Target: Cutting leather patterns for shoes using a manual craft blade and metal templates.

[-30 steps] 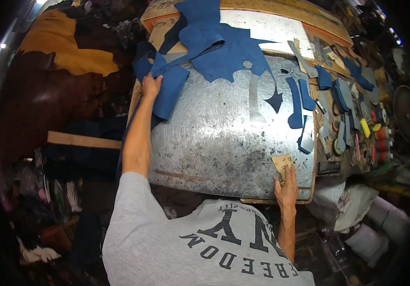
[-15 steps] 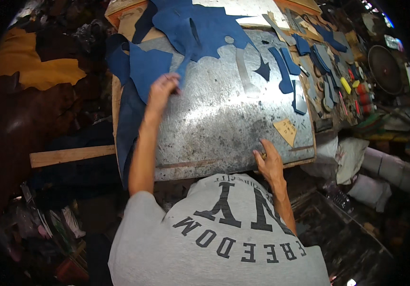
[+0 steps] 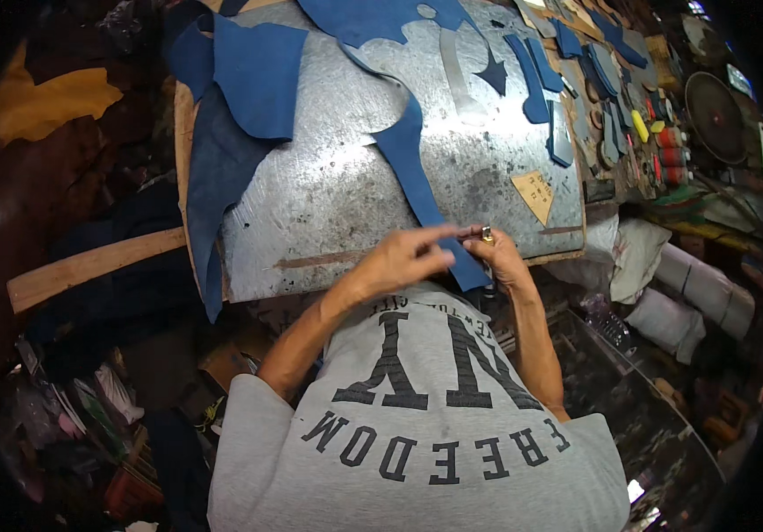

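Observation:
My left hand (image 3: 406, 259) is open above the table's front edge, its fingers pointing right over a narrow blue leather strip (image 3: 417, 173). I cannot tell whether the fingertips touch the strip. Beside the strip's near end, my right hand (image 3: 507, 259) is closed around a small tool with a brass-coloured collar (image 3: 487, 234); most of the tool is hidden. The strip slants up the metal-topped table (image 3: 328, 195) toward a large blue leather piece (image 3: 363, 19) at the far side. Another blue leather piece (image 3: 257, 75) drapes over the table's left edge.
A tan triangular template (image 3: 534, 197) lies right of my hands. Farther off are cut blue pieces (image 3: 523, 80), a grey curved template (image 3: 454, 75) and thread spools (image 3: 672, 155). A wooden plank (image 3: 97, 266) juts out at left. Rolled white material (image 3: 709, 284) sits at right.
My left hand has come from the far left down to the front edge, near my right hand. The blue strip now stretches down the table. The view has shifted slightly.

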The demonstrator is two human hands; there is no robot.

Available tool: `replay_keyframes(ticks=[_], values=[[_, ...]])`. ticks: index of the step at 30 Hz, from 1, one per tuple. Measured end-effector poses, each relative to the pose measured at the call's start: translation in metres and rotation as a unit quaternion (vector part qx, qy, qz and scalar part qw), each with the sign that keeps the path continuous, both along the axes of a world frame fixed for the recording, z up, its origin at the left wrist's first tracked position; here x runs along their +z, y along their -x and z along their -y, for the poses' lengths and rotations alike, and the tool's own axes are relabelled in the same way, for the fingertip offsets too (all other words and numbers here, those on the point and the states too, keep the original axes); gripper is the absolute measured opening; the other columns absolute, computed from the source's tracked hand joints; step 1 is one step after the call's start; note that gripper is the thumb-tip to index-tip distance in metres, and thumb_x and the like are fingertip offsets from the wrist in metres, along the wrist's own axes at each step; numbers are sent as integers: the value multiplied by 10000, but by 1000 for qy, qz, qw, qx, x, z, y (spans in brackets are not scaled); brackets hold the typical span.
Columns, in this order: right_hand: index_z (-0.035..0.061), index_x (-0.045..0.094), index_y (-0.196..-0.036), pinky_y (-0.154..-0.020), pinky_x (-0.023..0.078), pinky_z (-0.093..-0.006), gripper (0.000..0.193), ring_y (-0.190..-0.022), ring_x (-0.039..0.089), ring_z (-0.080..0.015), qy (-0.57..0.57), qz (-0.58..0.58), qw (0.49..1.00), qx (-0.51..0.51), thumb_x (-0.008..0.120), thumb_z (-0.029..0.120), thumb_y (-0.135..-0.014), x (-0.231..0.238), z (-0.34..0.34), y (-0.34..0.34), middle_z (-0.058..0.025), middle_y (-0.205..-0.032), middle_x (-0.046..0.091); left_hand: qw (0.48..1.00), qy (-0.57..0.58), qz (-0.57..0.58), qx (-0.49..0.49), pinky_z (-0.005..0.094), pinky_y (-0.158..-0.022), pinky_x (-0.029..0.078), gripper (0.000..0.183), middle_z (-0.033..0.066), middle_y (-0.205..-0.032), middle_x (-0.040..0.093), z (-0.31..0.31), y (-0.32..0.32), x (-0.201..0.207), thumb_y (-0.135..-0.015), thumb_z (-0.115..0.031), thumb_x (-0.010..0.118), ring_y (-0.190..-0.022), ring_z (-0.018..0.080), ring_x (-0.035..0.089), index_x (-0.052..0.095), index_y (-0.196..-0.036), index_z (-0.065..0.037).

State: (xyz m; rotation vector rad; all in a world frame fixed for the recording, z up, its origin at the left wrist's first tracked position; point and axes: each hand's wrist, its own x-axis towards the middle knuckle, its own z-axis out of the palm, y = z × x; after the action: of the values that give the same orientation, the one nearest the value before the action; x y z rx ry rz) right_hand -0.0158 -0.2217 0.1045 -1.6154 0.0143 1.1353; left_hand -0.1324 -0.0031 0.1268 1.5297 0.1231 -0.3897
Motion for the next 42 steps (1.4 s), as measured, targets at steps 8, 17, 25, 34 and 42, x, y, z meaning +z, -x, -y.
replay_keyframes(ticks=[8,17,25,34,42], values=[[-18,593,-1237,-410,370,-227,424,-476,467,-49,90,-46,993,53,698,168,-870,17,39,24,26,-695,569,856,-408,228,223,424,-979,458,275,204,-1165,658,-69,-62,-67,-905,-82,624,-1114,341,603,673,-1171,-28],[2,641,-1158,-520,375,-221,306,-595,465,-47,92,48,991,89,613,104,-871,14,44,31,40,-771,565,717,-587,318,-199,501,-1118,331,541,78,-1387,537,-112,-156,-71,-773,6,662,-1358,299,426,585,-1294,-119],[-5,639,-1114,-625,454,-327,264,-685,586,-190,143,427,892,-31,602,128,-889,15,76,-75,-78,-771,634,831,-478,199,-203,484,-753,506,173,205,-871,680,-128,-100,-70,-795,-151,656,-874,407,647,686,-900,-16],[21,649,-1104,-709,535,-353,272,-825,670,-312,-28,776,629,-29,677,185,-888,131,-78,-228,-166,-993,677,994,-31,-52,94,262,-741,492,306,34,-926,690,-37,-44,23,-931,-195,669,-828,109,615,677,-1114,50],[-15,649,-1180,-874,528,-482,621,-1042,649,-416,421,466,758,177,752,451,-783,-19,48,-263,-256,-1149,658,930,25,-239,279,280,-669,536,470,51,-958,697,-15,-40,-77,-921,-270,689,-762,133,656,595,-1268,33]])
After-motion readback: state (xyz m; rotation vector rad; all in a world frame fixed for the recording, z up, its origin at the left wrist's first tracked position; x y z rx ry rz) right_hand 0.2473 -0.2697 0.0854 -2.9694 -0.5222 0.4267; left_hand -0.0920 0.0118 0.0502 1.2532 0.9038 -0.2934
